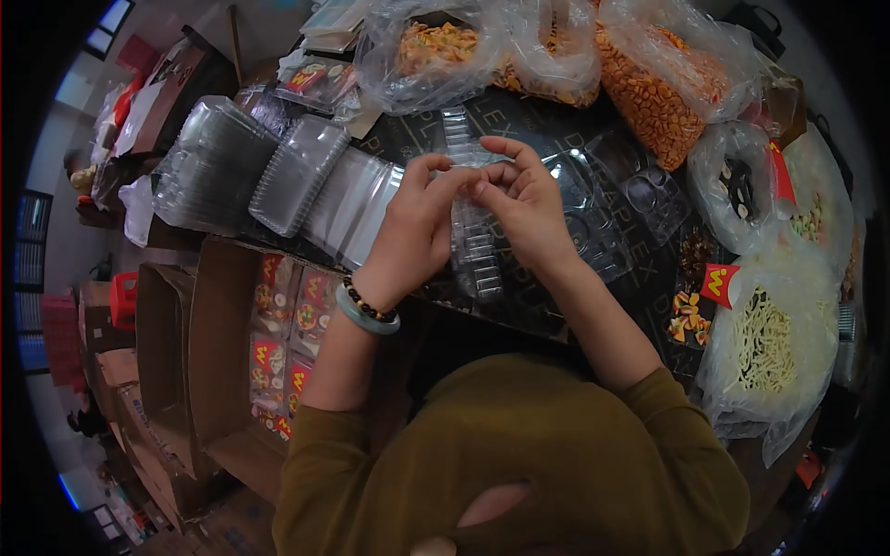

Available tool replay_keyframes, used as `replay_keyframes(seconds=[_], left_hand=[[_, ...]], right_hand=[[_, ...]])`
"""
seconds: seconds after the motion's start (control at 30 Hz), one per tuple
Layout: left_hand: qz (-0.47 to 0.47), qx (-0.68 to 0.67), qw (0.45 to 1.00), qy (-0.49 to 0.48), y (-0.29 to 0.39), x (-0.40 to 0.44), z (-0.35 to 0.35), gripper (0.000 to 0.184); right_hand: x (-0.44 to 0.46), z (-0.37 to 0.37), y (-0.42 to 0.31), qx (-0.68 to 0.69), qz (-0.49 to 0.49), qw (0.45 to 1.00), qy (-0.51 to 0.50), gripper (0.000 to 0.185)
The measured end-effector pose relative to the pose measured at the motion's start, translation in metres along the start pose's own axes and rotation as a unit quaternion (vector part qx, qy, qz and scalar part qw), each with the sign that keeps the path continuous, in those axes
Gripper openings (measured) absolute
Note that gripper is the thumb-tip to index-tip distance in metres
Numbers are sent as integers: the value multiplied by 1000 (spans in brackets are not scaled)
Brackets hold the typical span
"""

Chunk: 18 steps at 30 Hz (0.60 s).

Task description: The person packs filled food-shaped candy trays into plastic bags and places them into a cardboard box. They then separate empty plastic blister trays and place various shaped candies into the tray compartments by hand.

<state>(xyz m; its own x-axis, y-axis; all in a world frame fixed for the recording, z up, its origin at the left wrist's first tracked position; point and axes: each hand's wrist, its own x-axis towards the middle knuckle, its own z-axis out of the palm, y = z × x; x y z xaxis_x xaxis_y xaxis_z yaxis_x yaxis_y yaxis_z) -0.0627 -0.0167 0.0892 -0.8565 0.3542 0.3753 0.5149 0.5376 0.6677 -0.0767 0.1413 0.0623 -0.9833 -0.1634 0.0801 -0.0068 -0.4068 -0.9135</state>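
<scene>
Pinching now with left hand (423,211) and right hand (527,204) over long, clear, ridged plastic strip (480,258); can't tell whether grasping anything!

Head-height view, forward-downward (fisheye-wide)

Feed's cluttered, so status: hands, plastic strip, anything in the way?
Left hand and right hand: fingers close together, anything pinched unclear. Ridged plastic strip: behind them, partly covered. Moulded clear plastic close by on the right.
</scene>
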Motion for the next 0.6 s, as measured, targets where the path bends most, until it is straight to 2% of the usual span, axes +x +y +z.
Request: replay_keyframes(seconds=[0.1,0.13,0.27,0.37,0.4,0.5,0.53,0.57,0.6], left_hand=[[83,159,984,15,-4,7,-13,41],[118,225,967,10,4,12,-21,28],[259,307,915,-32,-21,24,-39,12],[212,279,925,-144,-44,16,-52,7],[214,221,942,-131,-45,14,-58,12],[136,121,971,-156,-40,10,-73,23],[126,116,963,-208,-48,14,-75,37],[100,94,968,-209,-55,14,-70,35],[74,73,972,-210,-62,14,-64,33]], right_hand=[[2,0,3,63,35,997,13,41],[3,0,4,80,45,996,22,39],[16,-20,16,106,78,989,63,35],[37,-50,17,57,111,989,79,27],[46,-59,16,22,125,989,82,26],[77,-75,18,-69,168,982,54,25],[88,-77,19,-102,182,977,36,25],[101,-80,24,-135,202,970,27,27],[110,-83,29,-196,164,966,24,28]])
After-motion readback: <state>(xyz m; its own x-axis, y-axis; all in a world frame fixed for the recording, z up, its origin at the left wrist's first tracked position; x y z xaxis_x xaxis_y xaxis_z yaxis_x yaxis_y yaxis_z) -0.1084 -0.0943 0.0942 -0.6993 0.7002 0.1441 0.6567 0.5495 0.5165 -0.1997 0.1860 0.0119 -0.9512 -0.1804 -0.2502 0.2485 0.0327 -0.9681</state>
